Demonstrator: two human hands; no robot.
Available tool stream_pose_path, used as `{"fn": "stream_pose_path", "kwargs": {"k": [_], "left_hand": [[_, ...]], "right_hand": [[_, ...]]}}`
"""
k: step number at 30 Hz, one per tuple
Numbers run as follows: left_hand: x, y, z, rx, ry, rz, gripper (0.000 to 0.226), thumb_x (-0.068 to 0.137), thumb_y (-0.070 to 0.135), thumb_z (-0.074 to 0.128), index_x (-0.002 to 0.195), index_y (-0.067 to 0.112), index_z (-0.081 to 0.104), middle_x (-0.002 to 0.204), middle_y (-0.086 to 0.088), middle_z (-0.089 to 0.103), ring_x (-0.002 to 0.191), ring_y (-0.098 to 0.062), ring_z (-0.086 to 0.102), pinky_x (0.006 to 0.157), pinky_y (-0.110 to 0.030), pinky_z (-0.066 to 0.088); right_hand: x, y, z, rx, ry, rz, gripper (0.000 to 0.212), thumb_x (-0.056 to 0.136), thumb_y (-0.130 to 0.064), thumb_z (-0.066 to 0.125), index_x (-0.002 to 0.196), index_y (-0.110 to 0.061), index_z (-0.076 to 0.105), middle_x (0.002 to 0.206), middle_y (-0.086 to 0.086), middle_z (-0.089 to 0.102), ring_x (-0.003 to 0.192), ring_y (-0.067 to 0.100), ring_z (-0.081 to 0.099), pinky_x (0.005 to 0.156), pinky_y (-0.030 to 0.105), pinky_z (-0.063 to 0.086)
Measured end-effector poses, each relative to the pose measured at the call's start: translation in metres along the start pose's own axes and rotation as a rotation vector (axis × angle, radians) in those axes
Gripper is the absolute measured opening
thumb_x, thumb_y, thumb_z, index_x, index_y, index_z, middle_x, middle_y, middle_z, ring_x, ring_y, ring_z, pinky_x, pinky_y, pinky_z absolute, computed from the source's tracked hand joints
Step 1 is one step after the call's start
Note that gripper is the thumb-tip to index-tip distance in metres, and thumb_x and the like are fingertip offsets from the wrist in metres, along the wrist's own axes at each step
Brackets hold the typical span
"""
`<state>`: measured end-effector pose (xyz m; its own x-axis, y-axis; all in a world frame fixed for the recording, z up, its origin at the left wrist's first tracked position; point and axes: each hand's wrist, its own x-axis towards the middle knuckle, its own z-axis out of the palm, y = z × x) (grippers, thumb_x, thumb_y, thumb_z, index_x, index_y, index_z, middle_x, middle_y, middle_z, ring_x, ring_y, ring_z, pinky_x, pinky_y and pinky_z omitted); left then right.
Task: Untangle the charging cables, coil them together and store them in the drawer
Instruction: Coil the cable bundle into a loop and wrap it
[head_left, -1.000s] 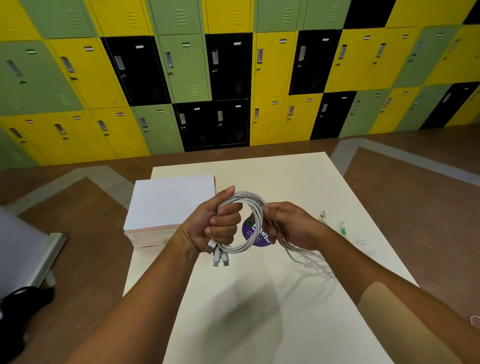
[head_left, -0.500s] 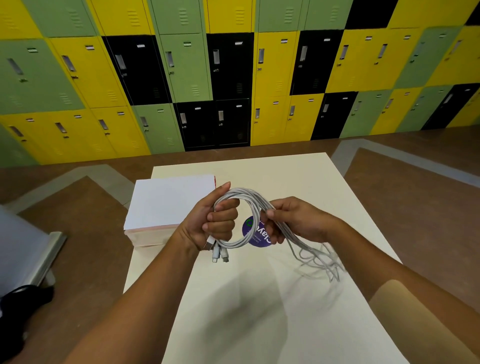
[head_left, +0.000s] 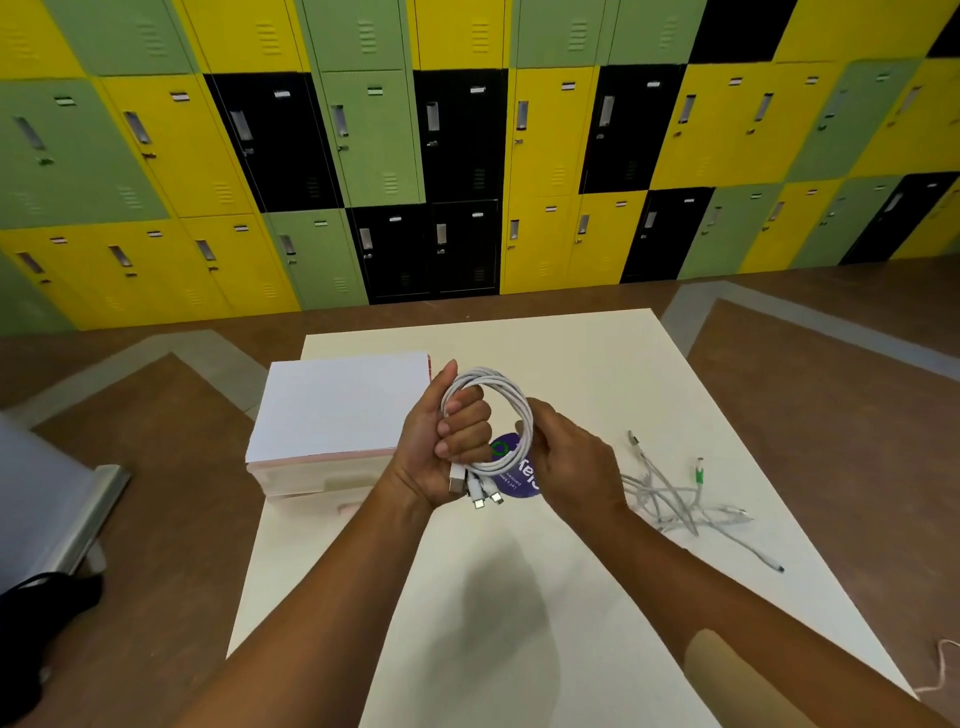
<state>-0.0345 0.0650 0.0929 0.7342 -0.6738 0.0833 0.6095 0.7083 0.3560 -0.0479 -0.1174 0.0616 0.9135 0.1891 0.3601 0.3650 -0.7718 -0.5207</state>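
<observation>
My left hand (head_left: 447, 441) grips a round coil of white charging cables (head_left: 511, 402) above the cream table (head_left: 519, 597), with several plug ends (head_left: 480, 493) hanging below its fist. My right hand (head_left: 574, 462) holds the coil's right side, fingers curled round the strands. The loose tails of the cables (head_left: 670, 499) lie spread on the table to the right, one with a green-marked plug (head_left: 700, 474). A white drawer box (head_left: 337, 415) with a pinkish front stands at the table's left, just left of my left hand.
A purple round sticker (head_left: 514, 475) lies on the table under the coil. Green, yellow and black lockers (head_left: 467, 156) line the far wall. A grey metal object (head_left: 62, 509) and a black item (head_left: 36, 618) sit on the brown floor at left.
My hands and the coil have risen slightly. The loose cable tails have dropped from near my right hand onto the table and now lie spread out to the right.
</observation>
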Motion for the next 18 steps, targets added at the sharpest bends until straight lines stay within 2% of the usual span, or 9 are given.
{"fn": "stream_pose_path", "kwargs": {"k": [2,3,6,8,9,11,14,16,18], "left_hand": [[0.002,0.002,0.002,0.004,0.016,0.011,0.052,0.103,0.046,0.038,0.062,0.014,0.046,0.046,0.005,0.028,0.035,-0.008,0.027,0.039,-0.02,0.019],[0.003,0.004,0.004,0.024,0.034,0.015,0.053,0.103,0.047,0.036,0.061,0.015,0.046,0.046,0.005,0.028,0.035,-0.008,0.026,0.039,-0.019,0.017],[0.003,0.01,0.009,0.085,0.077,0.017,0.054,0.102,0.047,0.037,0.059,0.016,0.045,0.045,0.006,0.026,0.033,-0.007,0.024,0.039,-0.019,0.014],[0.003,0.013,0.01,0.09,0.065,-0.002,0.054,0.102,0.048,0.037,0.059,0.016,0.045,0.045,0.006,0.026,0.033,-0.007,0.024,0.038,-0.019,0.014],[0.003,0.014,0.012,0.094,0.059,-0.014,0.054,0.102,0.048,0.036,0.059,0.016,0.045,0.044,0.006,0.026,0.033,-0.007,0.024,0.038,-0.019,0.014],[0.003,0.017,0.015,0.093,0.033,-0.031,0.055,0.103,0.049,0.035,0.06,0.016,0.044,0.045,0.006,0.027,0.033,-0.007,0.024,0.038,-0.019,0.014],[0.006,0.022,0.021,0.089,-0.004,-0.049,0.054,0.103,0.049,0.032,0.062,0.017,0.041,0.046,0.006,0.028,0.033,-0.008,0.025,0.038,-0.019,0.016],[0.007,0.023,0.021,0.08,-0.003,-0.05,0.054,0.104,0.05,0.031,0.062,0.017,0.04,0.046,0.005,0.028,0.033,-0.008,0.026,0.038,-0.02,0.019],[0.008,0.024,0.018,0.062,-0.004,-0.028,0.055,0.104,0.049,0.032,0.061,0.016,0.042,0.046,0.005,0.028,0.034,-0.008,0.025,0.039,-0.02,0.019]], "right_hand": [[-0.002,-0.008,0.0,0.373,-0.116,0.105,0.037,0.098,-0.042,0.036,0.128,-0.029,0.052,0.105,-0.011,0.066,0.089,0.008,0.062,0.07,0.022,0.051],[-0.002,-0.011,0.0,0.579,-0.166,0.189,0.041,0.096,-0.044,0.035,0.126,-0.025,0.056,0.101,-0.009,0.066,0.087,0.008,0.062,0.072,0.022,0.051],[0.002,-0.013,0.002,0.972,-0.245,0.432,0.035,0.098,-0.031,0.043,0.108,-0.011,0.07,0.069,-0.002,0.056,0.063,0.012,0.048,0.063,0.025,0.04],[0.006,-0.012,-0.005,1.205,-0.357,0.507,0.028,0.101,-0.016,0.047,0.104,-0.005,0.072,0.066,0.006,0.054,0.06,0.017,0.046,0.061,0.029,0.036],[0.007,-0.01,-0.01,1.306,-0.439,0.528,0.027,0.1,-0.016,0.048,0.104,-0.001,0.07,0.068,0.01,0.055,0.06,0.02,0.048,0.061,0.031,0.038],[0.008,-0.005,-0.022,1.386,-0.621,0.539,0.028,0.097,-0.022,0.051,0.1,0.003,0.064,0.075,0.017,0.06,0.065,0.028,0.056,0.064,0.035,0.046],[0.005,-0.001,-0.029,1.279,-0.822,0.542,0.034,0.099,-0.033,0.049,0.086,-0.004,0.062,0.074,0.021,0.062,0.067,0.032,0.061,0.07,0.04,0.05],[0.003,-0.003,-0.029,1.232,-0.841,0.592,0.038,0.097,-0.043,0.05,0.077,-0.011,0.059,0.059,0.013,0.049,0.05,0.023,0.045,0.062,0.035,0.044],[0.005,-0.008,-0.024,1.182,-0.783,0.654,0.041,0.099,-0.047,0.049,0.073,-0.016,0.053,0.055,0.005,0.031,0.046,0.016,0.026,0.051,0.026,0.034]]}}
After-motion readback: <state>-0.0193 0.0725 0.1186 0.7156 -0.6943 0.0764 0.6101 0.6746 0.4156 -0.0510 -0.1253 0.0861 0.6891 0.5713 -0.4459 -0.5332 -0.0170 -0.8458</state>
